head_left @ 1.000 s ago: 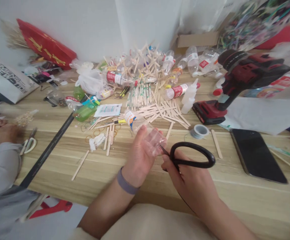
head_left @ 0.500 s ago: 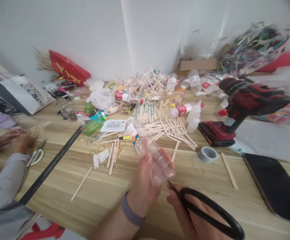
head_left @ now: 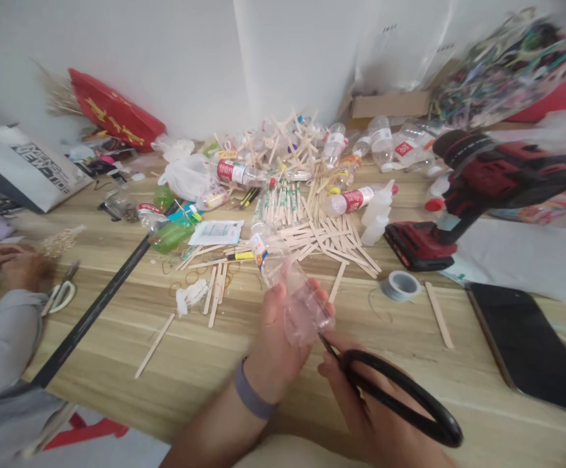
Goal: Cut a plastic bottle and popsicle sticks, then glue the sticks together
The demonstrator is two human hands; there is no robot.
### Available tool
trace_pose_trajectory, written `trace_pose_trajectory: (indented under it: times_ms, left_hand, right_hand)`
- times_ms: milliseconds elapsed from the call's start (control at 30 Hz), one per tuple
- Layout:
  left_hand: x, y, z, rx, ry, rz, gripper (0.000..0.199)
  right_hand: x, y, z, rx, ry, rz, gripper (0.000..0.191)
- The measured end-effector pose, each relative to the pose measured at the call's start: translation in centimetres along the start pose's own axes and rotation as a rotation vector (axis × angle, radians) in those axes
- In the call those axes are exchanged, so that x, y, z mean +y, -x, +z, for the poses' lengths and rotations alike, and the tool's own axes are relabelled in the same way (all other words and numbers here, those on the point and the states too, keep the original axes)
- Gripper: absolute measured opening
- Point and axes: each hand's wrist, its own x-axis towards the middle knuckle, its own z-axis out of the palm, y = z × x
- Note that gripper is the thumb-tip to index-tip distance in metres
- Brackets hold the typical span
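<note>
A clear plastic bottle [head_left: 295,292] with an orange and blue label lies in my left hand [head_left: 283,344], its neck pointing away from me and its base toward me. My left fingers wrap round its lower part. My right hand [head_left: 375,409] holds black-handled scissors [head_left: 402,390], and their blade tips meet the base end of the bottle. Whether the blades have gone into the plastic cannot be made out. Wooden sticks [head_left: 346,240] lie in a pile beyond the bottle.
On the right are a red cordless drill [head_left: 497,182], a tape roll [head_left: 402,286] and a black phone [head_left: 531,344]. Bottles and a plastic bag [head_left: 190,177] lie at the back. At the left, another person's hands [head_left: 19,263] are near white-handled scissors [head_left: 61,296].
The view has shifted slightly, and most things on the table sit a little higher in it. Both my hands keep their hold, with the scissor tips still at the bottle's base.
</note>
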Motion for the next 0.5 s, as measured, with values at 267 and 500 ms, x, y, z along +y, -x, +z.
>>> trace_pose_trajectory:
  times_ms: [267,500]
  left_hand:
    - [0.3,0.3,0.5,0.042,0.038,-0.033,0.032]
    - [0.1,0.2,0.3,0.054,0.049,-0.037,0.031]
  right_hand:
    - [-1.1,-1.7,-0.8,0.053,0.04,-0.01,0.015]
    - [-1.0,-1.5,-0.6,0.047,0.086,-0.008,0.017]
